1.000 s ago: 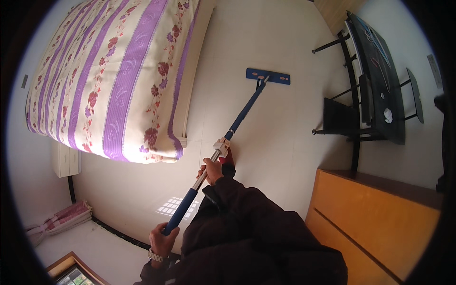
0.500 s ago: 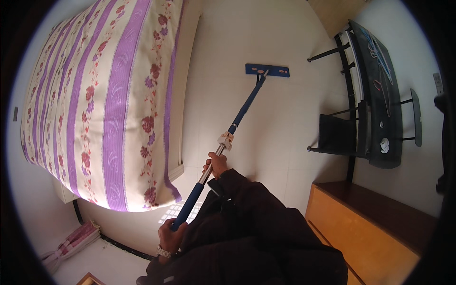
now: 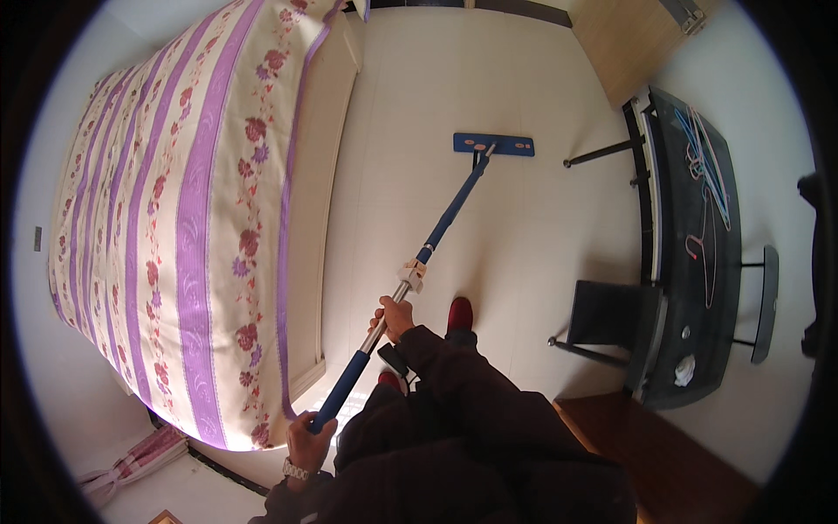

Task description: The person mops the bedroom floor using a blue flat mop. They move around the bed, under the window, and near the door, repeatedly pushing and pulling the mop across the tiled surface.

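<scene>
A flat mop with a blue and silver pole (image 3: 451,207) slants away from me across the pale floor. Its blue rectangular head (image 3: 515,147) lies flat on the floor ahead. My left hand (image 3: 309,442), with a metal-banded watch at the wrist, is closed round the blue grip at the near end of the pole. Farther up, my right hand (image 3: 394,320) is wrapped round the silver section, just below a pale plastic clamp (image 3: 411,274). Part of each hand's fingers is hidden behind the pole.
A bed with a striped floral cover (image 3: 205,218) fills the left side. To the right stand a black chair (image 3: 614,314) and a dark table (image 3: 711,253) with clothes hangers (image 3: 704,166). A brown wooden cabinet (image 3: 646,445) is at lower right. My red shoe (image 3: 460,314) shows on the floor.
The view has shifted forward, so the bed, chair and table sit lower in it. My red shoes have come into sight. Both hands keep their hold on the mop.
</scene>
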Tool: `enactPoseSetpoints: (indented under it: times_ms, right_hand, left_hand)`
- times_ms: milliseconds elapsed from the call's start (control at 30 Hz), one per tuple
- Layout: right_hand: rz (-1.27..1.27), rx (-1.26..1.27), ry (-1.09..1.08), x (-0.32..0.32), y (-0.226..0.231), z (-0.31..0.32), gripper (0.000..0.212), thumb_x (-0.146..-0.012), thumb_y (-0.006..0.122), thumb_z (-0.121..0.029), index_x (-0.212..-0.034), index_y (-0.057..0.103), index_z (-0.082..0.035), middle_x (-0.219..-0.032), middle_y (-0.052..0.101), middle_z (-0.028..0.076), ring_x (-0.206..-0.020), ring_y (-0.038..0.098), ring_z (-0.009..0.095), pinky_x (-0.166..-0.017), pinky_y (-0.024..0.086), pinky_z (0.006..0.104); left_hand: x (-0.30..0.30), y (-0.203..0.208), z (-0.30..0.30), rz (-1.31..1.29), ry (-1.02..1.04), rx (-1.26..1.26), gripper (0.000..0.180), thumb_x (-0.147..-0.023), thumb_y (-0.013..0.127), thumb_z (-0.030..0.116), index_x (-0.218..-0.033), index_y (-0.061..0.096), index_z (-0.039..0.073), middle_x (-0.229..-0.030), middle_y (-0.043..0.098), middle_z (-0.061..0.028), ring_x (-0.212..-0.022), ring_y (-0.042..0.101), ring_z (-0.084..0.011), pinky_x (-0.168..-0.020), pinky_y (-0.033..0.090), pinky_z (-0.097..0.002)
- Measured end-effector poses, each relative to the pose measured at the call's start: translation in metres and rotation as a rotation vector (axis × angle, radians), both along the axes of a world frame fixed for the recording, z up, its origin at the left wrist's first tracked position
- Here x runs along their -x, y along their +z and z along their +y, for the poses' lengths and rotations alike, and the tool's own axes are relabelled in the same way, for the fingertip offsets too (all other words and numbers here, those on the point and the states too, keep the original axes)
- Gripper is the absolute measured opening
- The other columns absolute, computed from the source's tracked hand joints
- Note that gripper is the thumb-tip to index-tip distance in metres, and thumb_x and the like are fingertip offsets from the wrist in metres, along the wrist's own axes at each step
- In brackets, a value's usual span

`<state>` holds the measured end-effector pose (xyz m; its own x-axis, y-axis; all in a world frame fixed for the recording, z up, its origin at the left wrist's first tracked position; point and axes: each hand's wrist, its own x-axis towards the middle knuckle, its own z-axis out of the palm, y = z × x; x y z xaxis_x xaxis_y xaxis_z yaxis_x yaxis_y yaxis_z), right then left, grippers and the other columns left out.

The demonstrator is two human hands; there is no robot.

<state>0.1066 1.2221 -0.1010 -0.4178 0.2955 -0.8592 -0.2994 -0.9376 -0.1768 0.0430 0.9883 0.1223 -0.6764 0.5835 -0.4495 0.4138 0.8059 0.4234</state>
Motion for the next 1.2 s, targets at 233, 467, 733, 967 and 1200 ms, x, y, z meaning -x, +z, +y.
enactPoseSetpoints:
  times_ms: [233,467,733,967,1200]
  right_hand:
    - [-0.03,0.008,0.036,-0.014,0.004,0.122,0.015,-0.084,0.052,-0.012,-0.089,0.041,-0.004,-0.065,0.044,0.008,-0.048,0.05,0.026,-0.049,0.048,0.0517]
    - [-0.034,-0.001,0.054,0.004,-0.014,0.23,0.013,-0.085,0.052,-0.013,-0.091,0.043,-0.005,-0.065,0.046,0.007,-0.048,0.05,0.025,-0.05,0.049,0.0507]
    - [-0.068,-0.009,0.054,0.048,-0.029,0.396,0.015,-0.085,0.053,-0.016,-0.087,0.041,-0.008,-0.061,0.045,0.007,-0.049,0.05,0.026,-0.05,0.048,0.0504]
    - [-0.059,-0.022,-0.006,0.085,-0.015,0.535,0.02,-0.083,0.054,-0.014,-0.091,0.04,-0.002,-0.067,0.046,0.009,-0.05,0.051,0.027,-0.049,0.049,0.0502]
    - [-0.046,-0.037,-0.026,0.094,-0.011,0.65,0.02,-0.082,0.054,-0.012,-0.091,0.04,-0.001,-0.067,0.046,0.01,-0.05,0.051,0.027,-0.048,0.049,0.0502]
  left_hand:
    - [-0.018,-0.002,0.118,-0.003,0.052,-0.017,0.04,-0.068,0.076,0.03,-0.09,0.066,-0.002,-0.07,0.066,-0.0162,-0.063,0.064,-0.0261,-0.059,0.049,-0.0346]
    - [0.0,-0.012,0.229,-0.043,0.097,0.028,0.04,-0.069,0.075,0.024,-0.092,0.066,-0.007,-0.075,0.068,-0.0166,-0.065,0.065,-0.0201,-0.061,0.052,-0.032]
    - [0.057,-0.026,0.397,-0.106,0.052,0.036,0.038,-0.071,0.073,0.024,-0.092,0.065,-0.007,-0.073,0.067,-0.0181,-0.066,0.065,-0.023,-0.061,0.051,-0.0335]
    - [0.098,-0.012,0.537,-0.098,0.012,-0.06,0.038,-0.072,0.072,0.023,-0.096,0.064,-0.006,-0.078,0.067,-0.017,-0.07,0.065,-0.0224,-0.066,0.051,-0.0331]
    - [0.108,-0.017,0.653,-0.129,0.033,0.001,0.036,-0.074,0.071,0.022,-0.094,0.064,-0.006,-0.078,0.067,-0.0161,-0.069,0.064,-0.0207,-0.066,0.051,-0.0328]
